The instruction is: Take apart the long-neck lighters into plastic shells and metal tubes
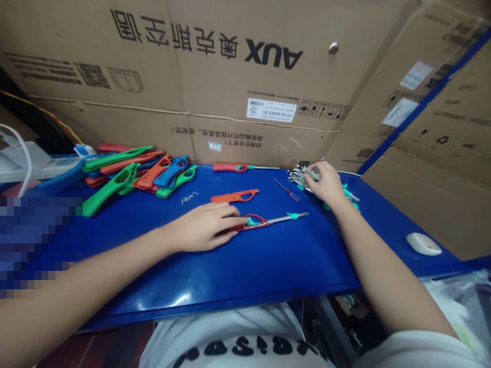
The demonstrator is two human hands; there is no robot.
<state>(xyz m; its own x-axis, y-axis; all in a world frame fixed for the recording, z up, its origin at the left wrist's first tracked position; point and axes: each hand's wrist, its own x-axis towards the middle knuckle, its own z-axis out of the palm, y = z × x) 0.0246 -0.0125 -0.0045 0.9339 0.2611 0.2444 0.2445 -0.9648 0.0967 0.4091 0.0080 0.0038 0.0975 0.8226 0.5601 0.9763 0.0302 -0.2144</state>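
My left hand (pixel 209 226) is closed over the handle of a red stick lighter (pixel 264 221), which lies on the blue tabletop. A thin metal barrel with a green collar sticks out of it to the right, and a green trigger sits in its loop. Just above rests an orange handle shell (pixel 235 196). At the back right, my right hand (pixel 326 181) has its fingers pinched in a heap of small parts with white wires (pixel 297 177); what exactly they grip is partly hidden. Left of the heap lies a small screwdriver (pixel 293 195).
A pile of red, green, orange and blue handle shells (pixel 130 168) lies at the back left, near a power strip (pixel 61 166). Another red lighter (pixel 230 167) lies along the cardboard wall (pixel 215 102). A white oval object (pixel 424 244) sits at the right.
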